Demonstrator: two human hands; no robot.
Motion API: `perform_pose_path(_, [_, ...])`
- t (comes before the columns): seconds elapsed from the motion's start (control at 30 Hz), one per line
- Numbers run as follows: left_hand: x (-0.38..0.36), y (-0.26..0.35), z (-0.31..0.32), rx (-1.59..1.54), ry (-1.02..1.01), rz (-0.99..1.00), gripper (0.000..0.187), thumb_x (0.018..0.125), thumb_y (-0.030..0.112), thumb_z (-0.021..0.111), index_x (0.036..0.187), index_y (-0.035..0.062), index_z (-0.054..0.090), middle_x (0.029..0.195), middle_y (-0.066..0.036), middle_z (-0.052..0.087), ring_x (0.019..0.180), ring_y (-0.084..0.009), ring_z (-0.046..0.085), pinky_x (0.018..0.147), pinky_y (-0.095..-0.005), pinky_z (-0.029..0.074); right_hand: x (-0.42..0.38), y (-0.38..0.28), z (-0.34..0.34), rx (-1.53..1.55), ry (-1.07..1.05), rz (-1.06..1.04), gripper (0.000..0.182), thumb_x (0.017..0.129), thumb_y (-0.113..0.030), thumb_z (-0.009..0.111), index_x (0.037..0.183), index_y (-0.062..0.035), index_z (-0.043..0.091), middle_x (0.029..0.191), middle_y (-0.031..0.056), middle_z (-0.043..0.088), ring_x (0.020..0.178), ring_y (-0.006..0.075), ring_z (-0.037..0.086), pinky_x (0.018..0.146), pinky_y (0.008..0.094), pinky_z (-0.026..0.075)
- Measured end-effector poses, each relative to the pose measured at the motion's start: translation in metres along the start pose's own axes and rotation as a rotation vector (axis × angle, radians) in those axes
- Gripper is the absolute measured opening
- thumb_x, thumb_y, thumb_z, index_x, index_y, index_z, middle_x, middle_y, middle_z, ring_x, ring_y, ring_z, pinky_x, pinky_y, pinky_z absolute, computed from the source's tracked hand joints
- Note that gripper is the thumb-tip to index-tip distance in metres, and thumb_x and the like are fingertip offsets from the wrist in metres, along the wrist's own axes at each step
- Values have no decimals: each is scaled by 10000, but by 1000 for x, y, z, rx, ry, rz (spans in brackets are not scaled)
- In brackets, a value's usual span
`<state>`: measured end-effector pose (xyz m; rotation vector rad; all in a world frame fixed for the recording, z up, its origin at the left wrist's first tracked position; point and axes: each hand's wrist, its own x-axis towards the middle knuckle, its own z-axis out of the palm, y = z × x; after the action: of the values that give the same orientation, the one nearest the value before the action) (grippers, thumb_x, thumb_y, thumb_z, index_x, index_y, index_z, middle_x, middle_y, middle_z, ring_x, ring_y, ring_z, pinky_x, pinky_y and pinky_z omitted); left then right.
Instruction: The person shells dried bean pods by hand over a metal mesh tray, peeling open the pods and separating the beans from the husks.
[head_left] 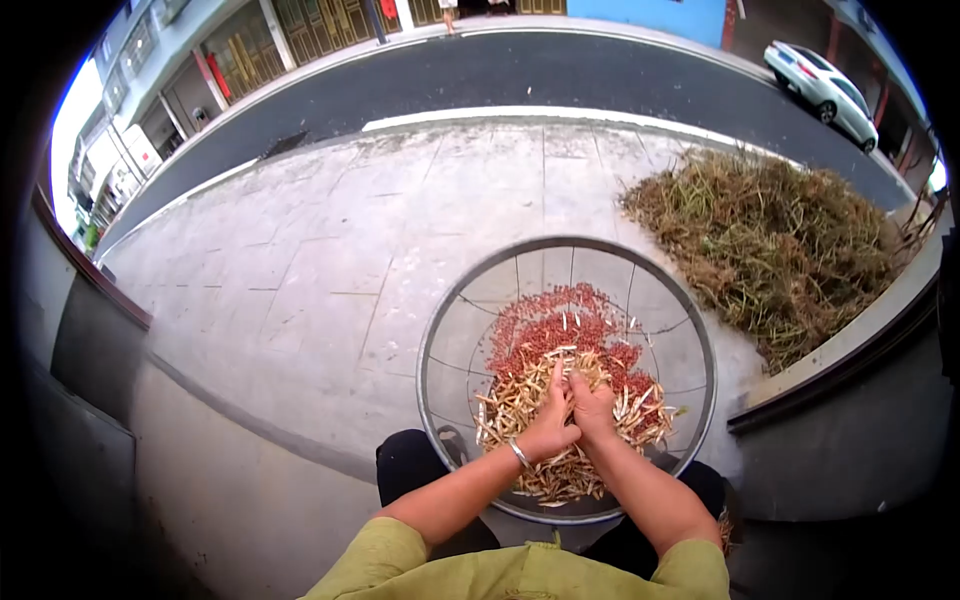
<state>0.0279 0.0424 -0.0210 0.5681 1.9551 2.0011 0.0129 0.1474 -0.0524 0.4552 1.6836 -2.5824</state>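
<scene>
A round, metal-rimmed sieve [432, 325] rests across my lap. Dry tan bean pods [510, 410] are heaped in its near half, and small red beans [520, 335] are spread over the far half. My left hand [548, 428], with a silver bangle at the wrist, is closed at the top of the pod heap. Right against it is my right hand [592, 408], fingers curled in. Pods show at the fingertips of both hands; how many are gripped is hidden. A few pale, split pods lie on the beans.
A large pile of dried bean plants [770, 250] lies on the paving to the right. Pale paving [300, 260] stretches to a dark road [480, 75], where a white car [822, 90] stands. Dark panels flank me on both sides.
</scene>
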Motion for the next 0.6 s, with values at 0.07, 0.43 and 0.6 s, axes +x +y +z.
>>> perform_pose_path(0.07, [-3,-2,9,63,39,-10,1002,718,138,593,1368,5,-157,1355,-256,253,1275,-310,269,1036,-359,246,-6,-8,5,58,64,20,223,877,-191,551,754,-5,568,690,74,600,589,152,571,518,267,466])
perform_pose_path(0.43, [0,67,109,771,213,395,919,829,449,510,1386,-36,-37,1428,-284,-97,1321,-451,-79,1062,-497,-4,-70,-113,-6,713,145,20,284,915,-246,469,887,31,523,887,162,617,803,257,623,676,338,530])
perform_pose_path(0.6, [10,96,163,646,45,532,895,798,344,592,1394,-18,31,1432,-280,-48,1328,-444,-30,1068,-478,69,-73,-130,-96,851,104,-59,230,894,-221,517,881,9,513,826,153,628,795,243,631,702,310,538])
